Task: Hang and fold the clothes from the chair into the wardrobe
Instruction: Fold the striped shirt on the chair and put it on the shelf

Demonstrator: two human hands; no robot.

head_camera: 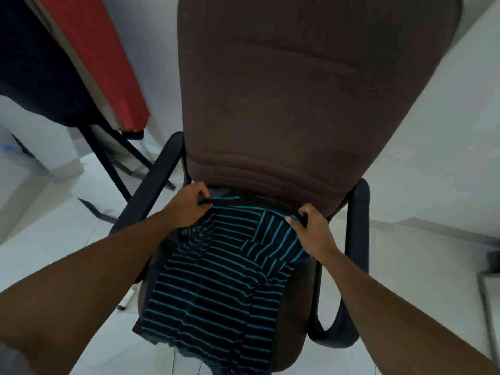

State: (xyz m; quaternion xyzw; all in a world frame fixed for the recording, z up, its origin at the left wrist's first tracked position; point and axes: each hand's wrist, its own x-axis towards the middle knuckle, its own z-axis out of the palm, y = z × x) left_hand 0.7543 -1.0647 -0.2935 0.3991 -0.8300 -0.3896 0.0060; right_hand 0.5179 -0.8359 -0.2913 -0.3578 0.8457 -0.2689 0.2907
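One chair (297, 90), one shirt (216, 280) (striped), two hands (189, 205) (311, 230).

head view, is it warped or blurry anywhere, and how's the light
Head view: heavy wide-angle warp, the brown fabric chair back bulges and looms oversized; head view light is soft and even, no glare, no hard shadows; the black teal-striped shirt, left hand and right hand look fairly sharp; the red padded board at upper left is blurred.

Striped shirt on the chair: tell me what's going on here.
A person faces the brown chair, with the black, teal-striped shirt spread on its seat. The left hand and the right hand each pinch the shirt's top edge near the backrest. It lies on the seat, not yet hung; no wardrobe is in view.
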